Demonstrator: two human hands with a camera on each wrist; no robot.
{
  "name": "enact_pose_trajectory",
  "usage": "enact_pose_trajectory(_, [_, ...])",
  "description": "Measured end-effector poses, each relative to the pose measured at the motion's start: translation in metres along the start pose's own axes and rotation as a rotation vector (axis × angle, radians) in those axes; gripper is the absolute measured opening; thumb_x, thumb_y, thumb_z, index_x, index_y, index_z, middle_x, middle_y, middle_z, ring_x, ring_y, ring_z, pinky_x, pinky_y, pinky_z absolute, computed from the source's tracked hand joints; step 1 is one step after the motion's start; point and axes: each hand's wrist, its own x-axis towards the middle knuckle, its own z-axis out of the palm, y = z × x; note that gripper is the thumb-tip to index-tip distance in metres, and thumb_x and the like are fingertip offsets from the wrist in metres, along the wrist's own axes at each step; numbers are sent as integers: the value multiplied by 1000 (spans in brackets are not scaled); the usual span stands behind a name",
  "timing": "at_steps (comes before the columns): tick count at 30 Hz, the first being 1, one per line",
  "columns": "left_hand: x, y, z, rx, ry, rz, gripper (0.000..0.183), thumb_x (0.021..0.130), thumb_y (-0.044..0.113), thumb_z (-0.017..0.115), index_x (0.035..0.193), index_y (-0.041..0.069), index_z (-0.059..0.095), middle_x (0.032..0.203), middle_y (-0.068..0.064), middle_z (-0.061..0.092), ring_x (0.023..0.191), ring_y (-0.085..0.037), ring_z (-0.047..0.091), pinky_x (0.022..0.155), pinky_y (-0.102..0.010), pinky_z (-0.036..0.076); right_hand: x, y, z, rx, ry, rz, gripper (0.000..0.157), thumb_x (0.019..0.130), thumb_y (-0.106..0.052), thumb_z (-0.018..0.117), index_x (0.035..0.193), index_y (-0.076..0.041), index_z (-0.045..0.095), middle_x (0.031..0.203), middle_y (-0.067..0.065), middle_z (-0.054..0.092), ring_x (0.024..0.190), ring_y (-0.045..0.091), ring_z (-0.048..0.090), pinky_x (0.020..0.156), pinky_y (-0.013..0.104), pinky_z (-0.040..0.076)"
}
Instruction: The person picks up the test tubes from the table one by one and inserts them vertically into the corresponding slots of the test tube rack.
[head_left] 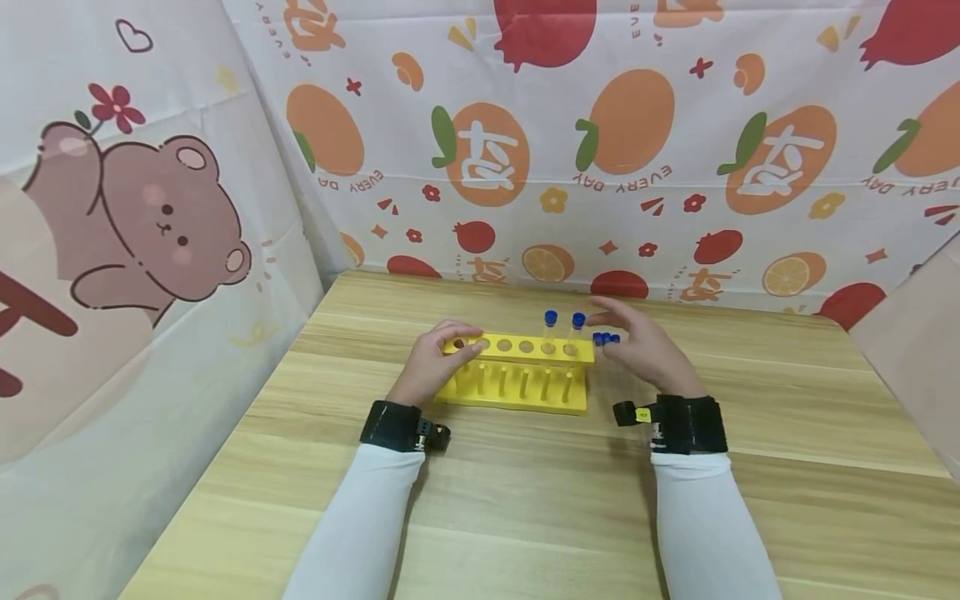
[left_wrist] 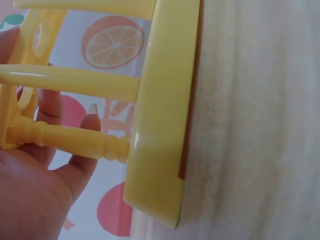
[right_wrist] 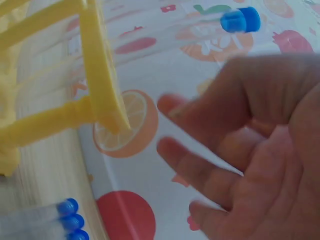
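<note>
A yellow test tube rack (head_left: 510, 402) stands upright on the table. My left hand (head_left: 433, 363) grips the left end of its top plate, thumb in front and fingers behind, as the left wrist view also shows by the end post (left_wrist: 75, 139). Two clear test tubes with blue caps (head_left: 551, 318) stand in the rack's rightmost holes. Just right of the rack is my right hand (head_left: 647, 346), its fingers loosely bent and apart, holding nothing. In the right wrist view a gap separates its fingertips from the capped tube (right_wrist: 240, 20).
Several loose tubes with blue caps (right_wrist: 72, 221) lie side by side on the wooden table (head_left: 525, 517), right of the rack and partly below my right hand. A fruit-patterned cloth (head_left: 555, 200) hangs behind the table, and a bear-patterned cloth (head_left: 172, 225) hangs at the left.
</note>
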Motion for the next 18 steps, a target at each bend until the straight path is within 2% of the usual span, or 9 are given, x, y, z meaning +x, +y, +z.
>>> enact_pose_trajectory(3, [0, 0, 0, 2, 2, 0, 29, 91, 38, 69, 116, 23, 71, 119, 7, 63, 112, -15, 55, 91, -33, 51, -1, 3, -5, -38, 55, 10, 66, 91, -6, 60, 150, -26, 38, 136, 7, 59, 133, 34, 46, 93, 51, 49])
enact_pose_trajectory(8, [0, -1, 0, -1, 1, 6, 29, 92, 38, 69, 116, 22, 71, 120, 6, 63, 114, -15, 55, 92, -34, 51, -3, 7, -10, -77, 84, 22, 59, 93, -17, 66, 147, -20, 43, 133, 11, 60, 130, 34, 50, 101, 57, 45])
enact_pose_trajectory(13, [0, -1, 0, 0, -1, 14, 31, 92, 38, 69, 118, 21, 71, 121, 3, 63, 113, -17, 55, 89, -30, 51, -4, 12, -11, -103, 55, 46, 57, 93, -21, 68, 145, -15, 46, 131, 15, 60, 120, 35, 56, 94, 50, 52])
enact_pose_trajectory(18, [0, -1, 0, -1, -2, 1, 31, 91, 39, 70, 117, 22, 71, 121, 5, 62, 113, -17, 55, 90, -32, 51, -2, 16, -10, -124, 4, 83, 56, 93, -23, 69, 144, -13, 48, 132, 20, 57, 117, 37, 55, 93, 48, 52])
